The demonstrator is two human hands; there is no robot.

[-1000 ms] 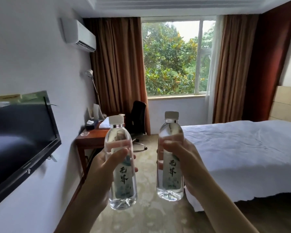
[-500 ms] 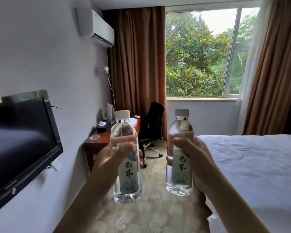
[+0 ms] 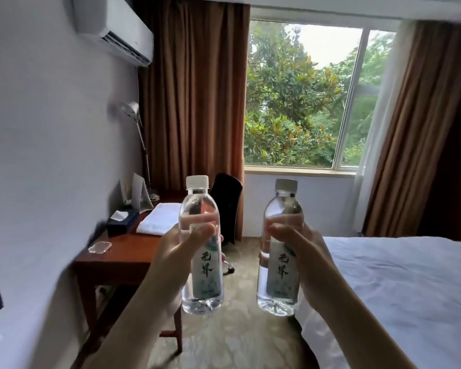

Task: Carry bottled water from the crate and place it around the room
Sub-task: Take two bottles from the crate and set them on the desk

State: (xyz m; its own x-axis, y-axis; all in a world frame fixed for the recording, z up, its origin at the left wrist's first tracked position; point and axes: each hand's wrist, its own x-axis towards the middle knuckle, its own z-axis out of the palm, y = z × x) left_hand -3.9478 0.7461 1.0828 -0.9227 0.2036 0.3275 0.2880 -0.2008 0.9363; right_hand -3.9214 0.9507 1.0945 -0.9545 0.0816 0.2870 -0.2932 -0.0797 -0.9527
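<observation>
I hold two clear water bottles upright in front of me, both with white caps and pale labels. My left hand (image 3: 176, 251) grips the left bottle (image 3: 201, 286) around its middle. My right hand (image 3: 301, 249) grips the right bottle (image 3: 278, 286) the same way. Both bottles hang in the air over the carpet, between the wooden desk (image 3: 123, 257) and the bed (image 3: 399, 288). No crate is in view.
The desk stands against the left wall and carries a folded white towel (image 3: 159, 218), a dark tissue box (image 3: 123, 221), a small glass tray (image 3: 99, 247) and a lamp (image 3: 137, 134). A black chair (image 3: 228, 206) sits behind it. The window and brown curtains lie ahead.
I have walked forward toward the desk and window with both bottles held up. The wall TV has slid out of view at the left, and the desk is now close.
</observation>
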